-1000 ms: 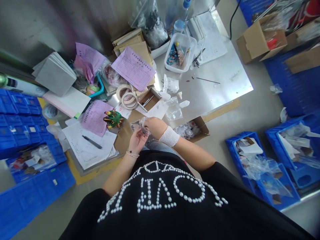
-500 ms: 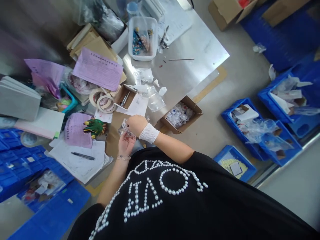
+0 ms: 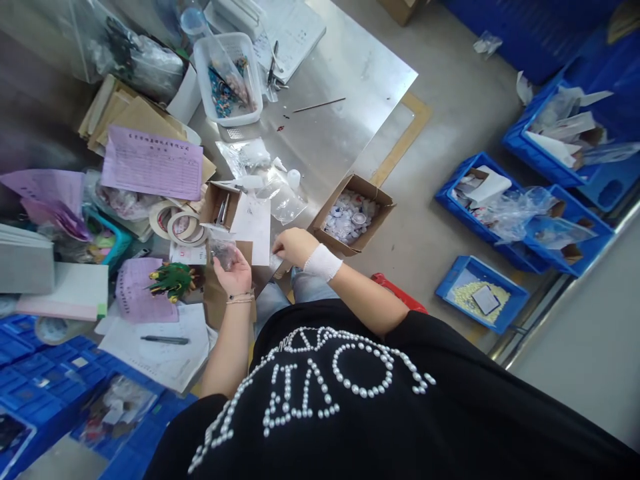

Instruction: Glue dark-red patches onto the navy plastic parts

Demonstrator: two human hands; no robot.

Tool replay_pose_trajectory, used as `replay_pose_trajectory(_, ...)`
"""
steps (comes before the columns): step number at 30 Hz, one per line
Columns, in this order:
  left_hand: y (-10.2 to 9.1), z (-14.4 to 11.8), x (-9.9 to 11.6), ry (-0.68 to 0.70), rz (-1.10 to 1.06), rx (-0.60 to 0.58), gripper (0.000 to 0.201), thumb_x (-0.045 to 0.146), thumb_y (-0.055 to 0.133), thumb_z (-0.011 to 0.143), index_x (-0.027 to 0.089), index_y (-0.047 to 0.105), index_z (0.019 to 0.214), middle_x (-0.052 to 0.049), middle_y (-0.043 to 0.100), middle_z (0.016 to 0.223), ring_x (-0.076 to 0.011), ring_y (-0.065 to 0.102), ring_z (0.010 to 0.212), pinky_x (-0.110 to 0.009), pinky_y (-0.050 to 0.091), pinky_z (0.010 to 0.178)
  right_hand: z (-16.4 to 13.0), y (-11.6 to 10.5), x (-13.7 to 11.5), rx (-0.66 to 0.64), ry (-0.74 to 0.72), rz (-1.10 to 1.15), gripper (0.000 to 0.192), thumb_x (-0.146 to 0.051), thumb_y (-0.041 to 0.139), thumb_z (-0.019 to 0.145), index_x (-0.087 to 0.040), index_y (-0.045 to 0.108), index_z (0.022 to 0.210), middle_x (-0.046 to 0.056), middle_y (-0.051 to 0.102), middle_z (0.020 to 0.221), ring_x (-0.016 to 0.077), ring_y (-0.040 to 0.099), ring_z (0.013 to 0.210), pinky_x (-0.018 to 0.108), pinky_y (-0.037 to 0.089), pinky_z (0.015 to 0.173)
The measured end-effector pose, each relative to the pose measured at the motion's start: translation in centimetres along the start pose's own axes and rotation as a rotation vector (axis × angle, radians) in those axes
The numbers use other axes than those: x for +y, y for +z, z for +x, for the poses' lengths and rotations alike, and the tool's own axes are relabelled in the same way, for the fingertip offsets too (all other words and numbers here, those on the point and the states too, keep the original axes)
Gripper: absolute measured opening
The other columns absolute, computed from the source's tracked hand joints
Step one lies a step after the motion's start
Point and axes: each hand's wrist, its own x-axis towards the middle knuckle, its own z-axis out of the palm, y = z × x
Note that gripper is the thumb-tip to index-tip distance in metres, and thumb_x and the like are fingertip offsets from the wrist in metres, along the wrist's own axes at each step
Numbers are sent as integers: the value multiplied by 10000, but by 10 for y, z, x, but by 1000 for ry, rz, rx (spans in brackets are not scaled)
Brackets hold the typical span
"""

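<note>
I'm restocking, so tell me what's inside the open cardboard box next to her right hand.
The cardboard box holds a heap of small white round pieces, some apparently in clear wrapping. What lies under the top layer, and how deep the heap goes, is covered. The right hand is beside it, not inside.

Steel worktable [image 3: 345, 80] w/ bright glare, cluttered at left; grey concrete floor [image 3: 440, 153]; blue plastic crates [image 3: 500, 227] at right & lower left; yellow floor marking [image 3: 400, 143].

Glossy clear plastic bag [image 3: 223, 251]; shiny metal table [image 3: 345, 87]; matt cardboard box [image 3: 353, 215].
</note>
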Motion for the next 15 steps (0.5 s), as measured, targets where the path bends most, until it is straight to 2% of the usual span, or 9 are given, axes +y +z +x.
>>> replay_pose_trajectory(3,5,-14,-14,-16,85,-60,601,664,404,1018,158,643,1238,-108,762,1151,-141,685,1232,-216,596,998,-9,1,32,6,44,73,180,-313,691,1013,-143,728,1060,63,736,1109,214,700,1069,449,563,1019)
replay_pose_trajectory(5,7,-30,-24,-64,191,-114,692,720,415,985,112,639,1229,-170,727,1230,-201,661,1289,-294,600,1038,-14,0,52,13,73,128,189,-326,684,1019,-145,732,1047,55,745,1076,201,714,1014,419,583,980)
replay_pose_trajectory(7,10,-45,-37,-111,325,-174,661,701,468,972,96,659,1155,-199,710,1250,-241,675,1268,-361,598,1056,-18,-2,69,30,96,183,194,-327,675,1025,-144,733,1053,50,748,1047,191,721,973,402,595,951)
replay_pose_trajectory(9,19,-55,-53,-124,470,-227,517,610,584,951,118,674,1082,-184,718,1210,-252,711,1189,-407,603,1043,-20,-4,83,60,105,236,193,-326,673,1027,-148,735,1066,49,751,1043,191,723,971,405,591,961)
replay_pose_trajectory(12,51,-49,-79,-36,686,-293,303,422,756,872,175,676,1028,-113,727,1126,-227,726,1082,-413,600,1011,-21,-6,100,112,99,308,189,-324,682,1019,-157,742,1087,55,755,1081,198,720,1018,423,570,1004)
replay_pose_trajectory(15,102,-18,-104,184,867,-343,389,293,850,796,216,658,1126,-98,668,1278,-239,638,1236,-397,523,1095,-27,-1,115,146,92,356,189,-313,683,1017,-160,740,1111,62,753,1095,202,713,1036,429,561,1015)
